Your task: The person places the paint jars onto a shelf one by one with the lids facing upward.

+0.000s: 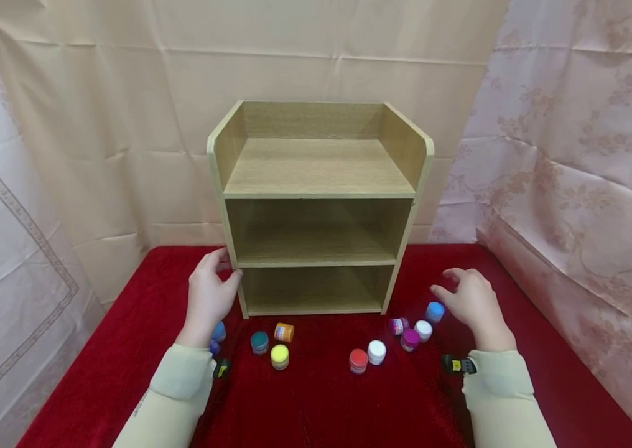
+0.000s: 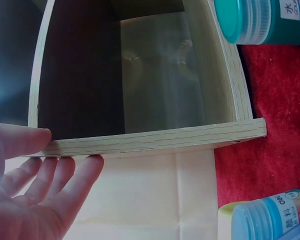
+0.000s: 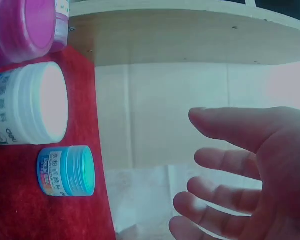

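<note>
A light wooden shelf (image 1: 316, 195) with two open compartments under a railed top stands upright on the red cloth. My left hand (image 1: 212, 292) holds its left side panel, thumb (image 2: 22, 140) at the front edge and fingertips (image 2: 92, 165) against the outer face. To the right of the shelf, my right hand (image 1: 471, 305) hovers apart from it, fingers loosely bent, holding nothing. Nearest to that hand is a light blue paint jar (image 1: 435, 312). Close by are a white jar (image 1: 423, 330), a magenta jar (image 1: 410, 339) and a purple jar (image 1: 398, 326) lying on its side.
Before the shelf are red (image 1: 357, 361), white (image 1: 376, 352), yellow (image 1: 279, 357) and teal (image 1: 259, 342) jars, plus an orange one (image 1: 284, 332) on its side. Blue jars (image 1: 219, 331) sit beside my left wrist. Curtains (image 1: 97, 155) hang behind the red-covered table (image 1: 316, 404).
</note>
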A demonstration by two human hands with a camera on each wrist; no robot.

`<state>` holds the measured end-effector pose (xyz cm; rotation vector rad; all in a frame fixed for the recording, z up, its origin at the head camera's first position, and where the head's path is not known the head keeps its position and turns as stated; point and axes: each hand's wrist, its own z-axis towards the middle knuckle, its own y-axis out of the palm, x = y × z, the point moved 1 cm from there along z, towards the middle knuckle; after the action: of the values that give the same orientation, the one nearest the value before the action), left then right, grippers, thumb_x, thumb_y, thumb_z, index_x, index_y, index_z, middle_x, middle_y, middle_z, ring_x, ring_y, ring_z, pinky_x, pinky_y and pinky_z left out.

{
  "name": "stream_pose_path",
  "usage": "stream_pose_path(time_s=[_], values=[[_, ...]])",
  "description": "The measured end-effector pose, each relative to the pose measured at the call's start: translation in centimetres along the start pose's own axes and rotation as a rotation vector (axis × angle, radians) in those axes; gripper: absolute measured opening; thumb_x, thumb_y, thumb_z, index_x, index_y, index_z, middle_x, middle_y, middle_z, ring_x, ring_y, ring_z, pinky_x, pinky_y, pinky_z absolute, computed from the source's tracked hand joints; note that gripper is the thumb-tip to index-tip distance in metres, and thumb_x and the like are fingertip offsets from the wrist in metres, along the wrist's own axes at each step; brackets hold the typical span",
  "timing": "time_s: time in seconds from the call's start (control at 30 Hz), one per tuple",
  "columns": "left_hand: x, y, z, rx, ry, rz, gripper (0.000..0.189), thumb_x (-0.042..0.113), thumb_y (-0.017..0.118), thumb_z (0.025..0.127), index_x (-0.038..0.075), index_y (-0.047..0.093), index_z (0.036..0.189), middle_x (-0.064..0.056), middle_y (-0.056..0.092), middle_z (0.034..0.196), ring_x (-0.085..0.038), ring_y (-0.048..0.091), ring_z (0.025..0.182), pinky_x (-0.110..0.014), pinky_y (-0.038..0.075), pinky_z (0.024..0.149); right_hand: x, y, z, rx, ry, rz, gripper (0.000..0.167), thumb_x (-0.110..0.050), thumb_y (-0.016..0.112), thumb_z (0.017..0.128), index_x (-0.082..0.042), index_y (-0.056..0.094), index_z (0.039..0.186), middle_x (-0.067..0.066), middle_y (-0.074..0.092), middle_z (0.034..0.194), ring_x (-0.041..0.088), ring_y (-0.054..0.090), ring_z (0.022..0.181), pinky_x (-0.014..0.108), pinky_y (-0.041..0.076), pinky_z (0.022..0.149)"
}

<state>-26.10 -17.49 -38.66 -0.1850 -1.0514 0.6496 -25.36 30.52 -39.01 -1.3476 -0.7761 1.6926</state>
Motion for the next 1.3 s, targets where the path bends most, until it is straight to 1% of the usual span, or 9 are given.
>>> stream_pose_path(time_s=[0.1,0.27,0.37,0.47,0.63,0.87,0.93,1.13,1.3], values=[[0.0,0.0,0.1,-0.005,0.001,-0.002,0.044,0.006,0.073,0.093,0.003,0.059,0.135,-0.015,0.062,0.124,-0.034,0.063,0.111,-0.05,0.057,0.088,-0.1,0.1,0.0,-0.016,0.034,0.012,0.056,-0.029,0.074,0.092,0.006,0.058,0.133,0.031,0.06,0.118,0.045,0.055,0.104,0.059,0.052,0.082],[0.0,-0.1,0.0,-0.007,0.001,0.0,0.044,0.007,0.072,0.093,0.002,0.059,0.134,-0.016,0.062,0.124,-0.035,0.063,0.111,-0.05,0.057,0.088,0.2,0.7,0.1,-0.08,0.087,0.01,0.058,-0.033,0.073,0.093,0.006,0.057,0.133,0.032,0.061,0.118,0.045,0.056,0.105,0.056,0.054,0.08],[0.0,-0.1,0.0,-0.007,-0.002,0.002,0.044,0.007,0.073,0.093,0.002,0.059,0.135,-0.016,0.062,0.124,-0.034,0.063,0.111,-0.05,0.057,0.088,0.6,1.3,0.2,-0.111,0.096,0.007,0.059,-0.034,0.072,0.093,0.007,0.058,0.132,0.032,0.061,0.121,0.045,0.058,0.105,0.055,0.055,0.08],[-0.1,0.0,0.0,-0.008,-0.002,0.0,0.044,0.006,0.072,0.093,0.002,0.059,0.135,-0.016,0.062,0.124,-0.034,0.063,0.111,-0.05,0.056,0.089,1.0,1.9,0.3,-0.134,0.103,0.01,0.057,-0.033,0.073,0.092,0.008,0.059,0.13,0.031,0.064,0.117,0.044,0.06,0.102,0.054,0.055,0.08],[-0.1,0.0,0.1,-0.007,-0.004,-0.001,0.044,0.005,0.072,0.092,0.002,0.06,0.134,-0.016,0.062,0.123,-0.034,0.063,0.111,-0.051,0.056,0.089,1.4,2.7,0.4,-0.152,0.112,0.007,0.053,-0.03,0.074,0.091,0.009,0.062,0.125,0.027,0.068,0.11,0.042,0.062,0.098,0.055,0.054,0.081],[-0.1,0.0,0.1,-0.005,0.007,0.001,0.042,0.005,0.072,0.092,0.001,0.06,0.133,-0.017,0.062,0.122,-0.035,0.064,0.11,-0.051,0.055,0.09,1.9,3.5,0.4,-0.171,0.14,0.008,0.053,-0.027,0.078,0.089,0.009,0.063,0.125,0.03,0.065,0.116,0.046,0.06,0.103,0.058,0.052,0.085],[-0.1,0.0,0.1,-0.005,0.008,-0.001,0.042,0.004,0.072,0.092,0.001,0.06,0.133,-0.017,0.062,0.122,-0.035,0.064,0.11,-0.051,0.055,0.09,1.9,3.6,0.3,-0.178,0.145,0.013,0.052,-0.026,0.079,0.088,0.009,0.063,0.124,0.03,0.065,0.114,0.045,0.061,0.101,0.058,0.053,0.084],[-0.1,0.0,0.1,0.001,0.018,0.003,0.042,0.004,0.071,0.092,0.0,0.06,0.132,-0.017,0.062,0.122,-0.035,0.064,0.11,-0.051,0.055,0.091,2.0,3.7,0.5,-0.176,0.138,0.014,0.042,-0.021,0.079,0.087,0.007,0.067,0.117,0.024,0.068,0.103,0.037,0.064,0.09,0.054,0.054,0.08],[-0.1,0.0,0.1,-0.002,0.015,0.004,0.043,0.004,0.072,0.092,0.0,0.06,0.133,-0.017,0.062,0.122,-0.035,0.064,0.11,-0.051,0.055,0.09,2.1,3.9,0.6,-0.184,0.154,0.013,0.038,-0.019,0.078,0.088,0.007,0.068,0.114,0.021,0.069,0.1,0.036,0.063,0.089,0.053,0.054,0.079]])
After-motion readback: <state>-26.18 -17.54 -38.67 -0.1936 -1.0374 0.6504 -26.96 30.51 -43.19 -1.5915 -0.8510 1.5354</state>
